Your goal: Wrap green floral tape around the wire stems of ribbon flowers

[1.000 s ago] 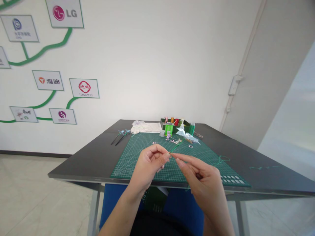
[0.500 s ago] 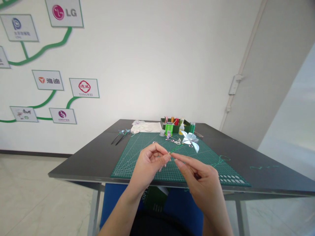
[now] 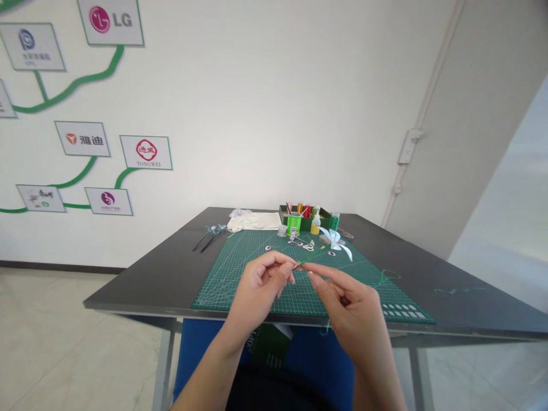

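A pale blue artificial flower (image 3: 336,240) points away to the right over the mat, its thin green stem (image 3: 314,256) angled down toward me. My left hand (image 3: 265,285) is closed, pinching the lower end of that stem between thumb and index finger. My right hand (image 3: 349,297) is beside it, index fingertip at the stem and thumb just below, the other fingers curled in. Green thread (image 3: 327,327) hangs below the right hand at the table edge; its run through the fingers is mostly hidden.
A green cutting mat (image 3: 231,274) covers the middle of the dark table (image 3: 162,274). At its back are a green can (image 3: 294,222), a glue bottle (image 3: 315,222), scissors (image 3: 308,246) and a box of thread spools (image 3: 282,216). Two flower hairpins (image 3: 213,237) lie left; loose green thread (image 3: 383,278) lies right.
The flower has turned and shifted slightly right and down. My right thumb and index finger have moved a little right along the stem; the left hand has barely moved.
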The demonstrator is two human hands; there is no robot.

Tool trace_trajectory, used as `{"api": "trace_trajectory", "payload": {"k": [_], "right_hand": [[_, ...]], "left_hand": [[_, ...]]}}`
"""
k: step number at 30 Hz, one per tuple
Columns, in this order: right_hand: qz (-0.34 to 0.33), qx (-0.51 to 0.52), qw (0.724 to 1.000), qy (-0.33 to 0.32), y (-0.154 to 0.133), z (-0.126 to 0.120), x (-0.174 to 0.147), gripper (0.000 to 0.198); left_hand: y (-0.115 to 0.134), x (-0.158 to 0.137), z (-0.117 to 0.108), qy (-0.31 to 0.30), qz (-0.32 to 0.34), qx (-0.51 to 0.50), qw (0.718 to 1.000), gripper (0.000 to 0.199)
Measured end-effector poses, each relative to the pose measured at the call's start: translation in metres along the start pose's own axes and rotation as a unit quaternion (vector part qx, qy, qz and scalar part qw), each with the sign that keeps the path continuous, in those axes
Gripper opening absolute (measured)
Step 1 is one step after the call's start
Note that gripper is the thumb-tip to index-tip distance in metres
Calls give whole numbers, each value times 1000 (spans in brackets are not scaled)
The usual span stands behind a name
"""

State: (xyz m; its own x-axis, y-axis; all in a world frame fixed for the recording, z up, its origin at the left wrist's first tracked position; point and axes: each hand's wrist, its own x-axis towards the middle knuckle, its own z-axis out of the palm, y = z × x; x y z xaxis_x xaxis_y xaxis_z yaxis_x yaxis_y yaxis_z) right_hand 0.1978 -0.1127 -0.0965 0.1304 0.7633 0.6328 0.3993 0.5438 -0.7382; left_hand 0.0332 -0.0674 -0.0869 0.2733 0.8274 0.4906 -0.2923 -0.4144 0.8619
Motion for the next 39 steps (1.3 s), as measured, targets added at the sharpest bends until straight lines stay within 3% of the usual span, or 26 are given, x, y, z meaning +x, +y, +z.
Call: {"api": "trace_trajectory", "payload": {"k": [9, 14, 23, 28, 34, 39], "right_hand": [[45, 33, 997, -46, -1, -5, -2, 44], [85, 33, 993, -70, -3, -13, -5, 44], [9, -28, 988, -151, -4, -20, -10, 42], [-10, -52, 985, -165, -13, -29, -15, 43], [-70, -114, 944, -303, -37, -53, -7, 36], [-119, -99, 902, -403, -71, -68, 32, 35]], "left_hand": [[5, 1, -2, 40, 13, 58, 997, 33], [7, -1, -5, 58, 70, 130, 987, 21], [7, -8, -5, 85, 224, 322, 916, 19], [10, -11, -6, 72, 258, 388, 882, 18], [12, -17, -5, 41, 266, 450, 851, 21], [10, -17, -2, 15, 259, 478, 839, 21]]}}
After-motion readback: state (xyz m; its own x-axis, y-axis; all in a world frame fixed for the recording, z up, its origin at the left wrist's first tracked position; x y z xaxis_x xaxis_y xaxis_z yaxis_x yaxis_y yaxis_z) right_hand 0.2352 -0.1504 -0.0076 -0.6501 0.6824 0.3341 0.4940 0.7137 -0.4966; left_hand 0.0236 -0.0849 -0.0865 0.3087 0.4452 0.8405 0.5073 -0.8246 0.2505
